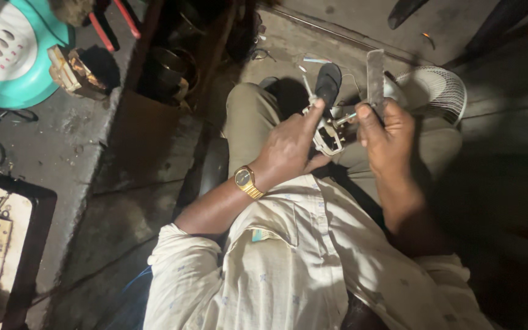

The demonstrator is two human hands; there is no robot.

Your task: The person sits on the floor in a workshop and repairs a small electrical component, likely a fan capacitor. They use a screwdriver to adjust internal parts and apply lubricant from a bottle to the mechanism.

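Metal file (375,76) gripped in right hand (386,137), fingers closed round it | left hand (291,146) pinched white part (327,135) over lap, forefinger extended | risk: file could slip onto that finger.

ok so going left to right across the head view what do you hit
tray of small parts → teal fan base → gold wristwatch → left hand → small white metal part → right hand → white fan grille
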